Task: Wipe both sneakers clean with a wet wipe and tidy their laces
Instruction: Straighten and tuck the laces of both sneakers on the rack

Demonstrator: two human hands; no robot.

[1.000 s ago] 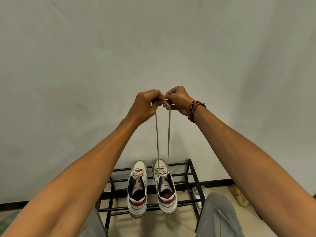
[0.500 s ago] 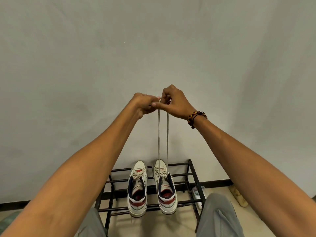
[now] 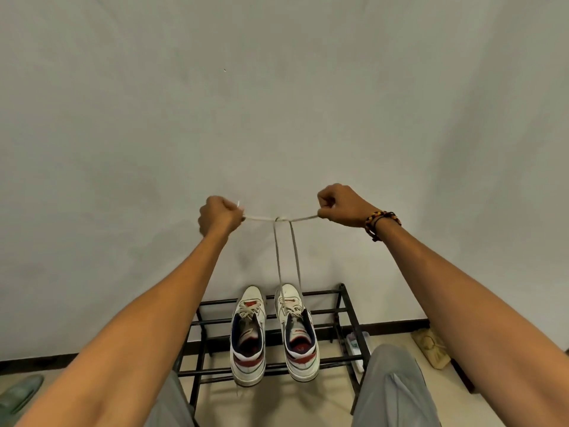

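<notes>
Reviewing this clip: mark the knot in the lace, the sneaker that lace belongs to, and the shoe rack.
knot (image 3: 278,219), head view, on the crossing between the hands.
right-hand sneaker (image 3: 300,362), head view, on its heel.
shoe rack (image 3: 349,312), head view, on its right side rail.

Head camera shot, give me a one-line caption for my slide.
Left hand and right hand pull the lace ends apart, tightening a knot above the right sneaker on the shoe rack.
</notes>
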